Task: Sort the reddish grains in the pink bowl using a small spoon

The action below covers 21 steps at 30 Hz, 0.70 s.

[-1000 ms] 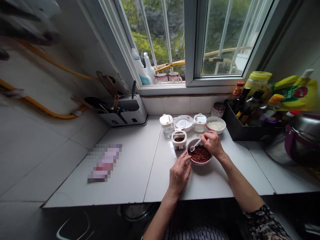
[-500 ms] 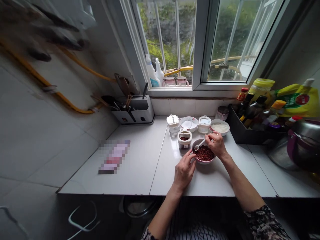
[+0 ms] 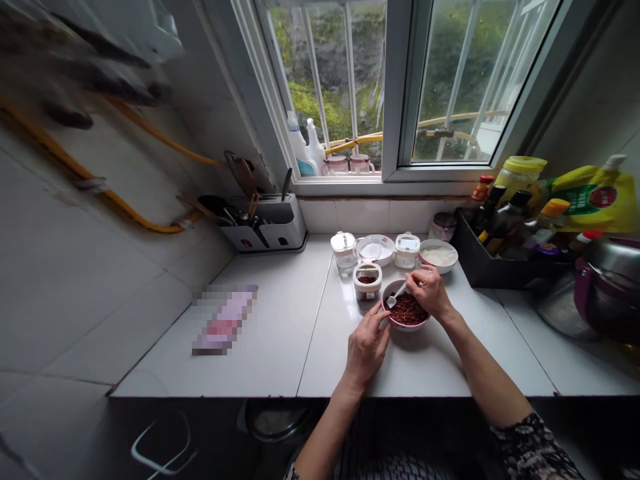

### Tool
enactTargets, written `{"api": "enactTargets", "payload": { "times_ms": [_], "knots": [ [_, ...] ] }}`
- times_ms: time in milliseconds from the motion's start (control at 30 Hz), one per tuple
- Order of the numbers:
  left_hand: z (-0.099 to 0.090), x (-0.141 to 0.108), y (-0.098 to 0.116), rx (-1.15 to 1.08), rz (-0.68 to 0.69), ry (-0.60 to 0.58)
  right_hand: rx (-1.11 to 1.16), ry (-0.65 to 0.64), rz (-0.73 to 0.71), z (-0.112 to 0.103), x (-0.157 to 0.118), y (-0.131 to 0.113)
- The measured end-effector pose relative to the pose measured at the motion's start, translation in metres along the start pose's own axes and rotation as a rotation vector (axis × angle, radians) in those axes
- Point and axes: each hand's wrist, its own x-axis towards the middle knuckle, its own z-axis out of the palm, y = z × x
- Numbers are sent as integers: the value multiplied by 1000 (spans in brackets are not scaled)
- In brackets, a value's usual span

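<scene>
While left hand (image 3: 367,345) in loose grip on bowl (image 3: 409,327), right hand (image 3: 429,292) in fingertip pinch on spoon (image 3: 391,302)

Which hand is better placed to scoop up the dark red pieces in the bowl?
Likely the right hand: it holds the white spoon, whose tip is at the dark red pieces. The left hand is at the near left rim of the bowl, without a spoon.
</scene>
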Motion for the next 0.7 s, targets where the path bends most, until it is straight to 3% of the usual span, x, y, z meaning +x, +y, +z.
{"api": "enactTargets", "payload": {
  "times_ms": [400, 700],
  "knots": [
    [2, -3, -4, -8, -3, -1, 43, 27, 92, -1, 1, 5],
    [1, -3, -4, -6, -7, -7, 57, -100, 71, 2, -2, 2]
  ]
}}
